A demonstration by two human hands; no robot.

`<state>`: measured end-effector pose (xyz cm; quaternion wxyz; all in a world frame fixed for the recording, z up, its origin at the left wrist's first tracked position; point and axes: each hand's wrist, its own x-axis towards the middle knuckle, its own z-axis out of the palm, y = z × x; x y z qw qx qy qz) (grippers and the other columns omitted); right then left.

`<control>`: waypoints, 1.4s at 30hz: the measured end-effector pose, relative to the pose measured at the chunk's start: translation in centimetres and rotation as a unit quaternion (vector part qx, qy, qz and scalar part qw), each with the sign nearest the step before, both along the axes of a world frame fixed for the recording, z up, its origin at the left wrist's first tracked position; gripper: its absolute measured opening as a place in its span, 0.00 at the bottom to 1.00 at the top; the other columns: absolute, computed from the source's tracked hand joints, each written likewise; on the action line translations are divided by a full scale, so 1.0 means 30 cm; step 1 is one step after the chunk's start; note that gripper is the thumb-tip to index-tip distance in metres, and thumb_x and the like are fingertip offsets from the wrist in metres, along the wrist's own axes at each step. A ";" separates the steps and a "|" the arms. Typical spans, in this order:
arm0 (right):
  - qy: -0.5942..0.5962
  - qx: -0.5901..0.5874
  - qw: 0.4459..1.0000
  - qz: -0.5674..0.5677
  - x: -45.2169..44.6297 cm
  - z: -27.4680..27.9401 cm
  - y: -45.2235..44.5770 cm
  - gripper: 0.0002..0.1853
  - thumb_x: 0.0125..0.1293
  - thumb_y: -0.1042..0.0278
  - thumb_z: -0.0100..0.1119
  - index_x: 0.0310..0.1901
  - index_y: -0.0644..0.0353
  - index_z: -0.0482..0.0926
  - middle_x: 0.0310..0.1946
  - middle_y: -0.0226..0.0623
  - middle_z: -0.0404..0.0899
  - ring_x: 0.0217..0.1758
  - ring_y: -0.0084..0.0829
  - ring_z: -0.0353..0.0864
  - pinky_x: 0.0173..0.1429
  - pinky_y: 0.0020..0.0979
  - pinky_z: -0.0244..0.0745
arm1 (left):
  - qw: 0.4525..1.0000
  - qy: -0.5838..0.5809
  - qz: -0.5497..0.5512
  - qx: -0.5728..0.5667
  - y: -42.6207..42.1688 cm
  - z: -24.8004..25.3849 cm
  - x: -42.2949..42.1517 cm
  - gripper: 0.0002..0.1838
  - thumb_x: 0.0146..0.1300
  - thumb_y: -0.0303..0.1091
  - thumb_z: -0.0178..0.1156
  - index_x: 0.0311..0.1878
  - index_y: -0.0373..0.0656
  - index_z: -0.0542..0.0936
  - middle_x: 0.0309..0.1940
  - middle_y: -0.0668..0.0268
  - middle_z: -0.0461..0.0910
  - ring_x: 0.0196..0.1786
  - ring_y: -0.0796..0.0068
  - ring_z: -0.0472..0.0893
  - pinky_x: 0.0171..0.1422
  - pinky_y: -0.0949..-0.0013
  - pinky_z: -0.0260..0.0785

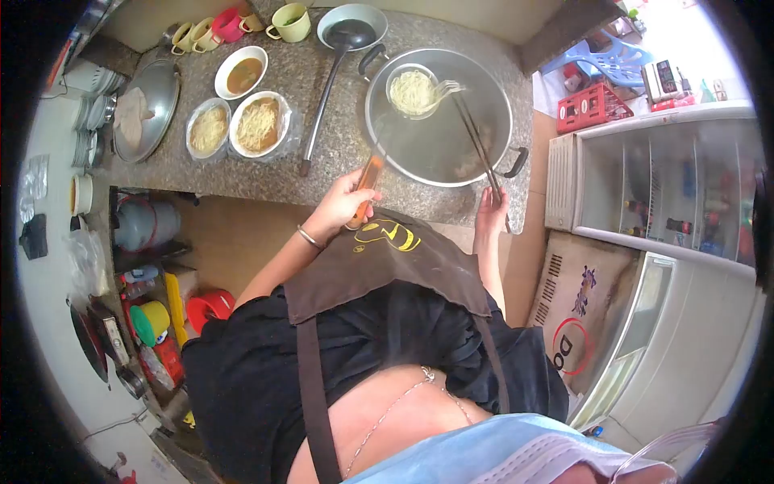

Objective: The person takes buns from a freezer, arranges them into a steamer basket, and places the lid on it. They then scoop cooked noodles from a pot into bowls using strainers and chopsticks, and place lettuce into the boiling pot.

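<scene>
My left hand [347, 203] is closed round the orange-brown handle [369, 187] of a noodle strainer. Over the large metal pot [440, 184], the strainer basket holds pale noodles [411, 90]; the shaft between basket and handle is hard to make out. My right hand [490, 211], at the pot's near right side, grips dark chopsticks [477, 143]. Their tips reach a strand of noodles [445, 93] stretched over the basket's right edge. Cloudy liquid [435, 145] fills the pot.
Left of the pot, a long ladle [322, 105] rests in a metal bowl [329, 18]. Beyond it stand a bowl of brown broth [244, 76] and two bowls of noodles [258, 126]. Cups [290, 22] line the back; a large lid [165, 101] leans left. A glass-door fridge [669, 185] stands right.
</scene>
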<state>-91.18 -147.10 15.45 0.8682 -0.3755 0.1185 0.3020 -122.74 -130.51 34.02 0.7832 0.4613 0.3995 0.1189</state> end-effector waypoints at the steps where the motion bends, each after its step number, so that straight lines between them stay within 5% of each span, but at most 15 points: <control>1: -0.002 0.000 1.000 0.004 0.010 0.010 0.002 0.18 0.68 0.59 0.51 0.51 0.64 0.70 0.44 0.39 0.74 0.47 0.36 0.74 0.58 0.35 0.73 | 1.000 -0.001 -0.002 -0.016 0.005 -0.015 -0.003 0.23 0.62 0.27 0.49 0.62 0.39 0.65 0.34 0.65 0.76 0.24 0.82 0.74 0.25 0.79 0.68; 21: -0.156 0.001 0.988 0.002 0.113 0.353 -0.094 0.16 0.68 0.59 0.49 0.45 0.65 0.75 0.40 0.43 0.79 0.42 0.35 0.79 0.54 0.35 0.76 | 0.995 -0.075 -0.038 -0.062 0.047 -0.059 -0.105 0.21 0.62 0.28 0.51 0.60 0.39 0.66 0.32 0.66 0.76 0.21 0.84 0.72 0.21 0.80 0.65; 25: -0.134 0.008 0.991 -0.024 0.123 0.315 -0.130 0.16 0.68 0.58 0.50 0.46 0.63 0.74 0.39 0.41 0.79 0.42 0.34 0.78 0.54 0.34 0.75 | 0.994 -0.072 -0.035 -0.076 0.070 -0.050 -0.235 0.15 0.64 0.30 0.51 0.55 0.46 0.68 0.29 0.72 0.72 0.19 0.87 0.68 0.20 0.82 0.61; 28: -0.099 0.013 0.995 -0.003 0.084 0.288 -0.064 0.15 0.67 0.58 0.50 0.45 0.62 0.75 0.41 0.40 0.78 0.41 0.35 0.77 0.56 0.35 0.73 | 0.979 -0.042 -0.036 -0.194 0.089 -0.127 -0.192 0.16 0.67 0.33 0.50 0.58 0.51 0.64 0.24 0.76 0.65 0.17 0.90 0.57 0.17 0.84 0.51; 42: -0.120 0.015 0.990 -0.069 -0.135 0.381 0.001 0.17 0.64 0.60 0.55 0.47 0.65 0.74 0.40 0.38 0.77 0.42 0.35 0.76 0.55 0.35 0.75 | 0.968 -0.079 -0.119 -0.206 0.263 -0.107 -0.371 0.14 0.69 0.34 0.48 0.57 0.49 0.63 0.24 0.75 0.64 0.15 0.91 0.59 0.15 0.84 0.53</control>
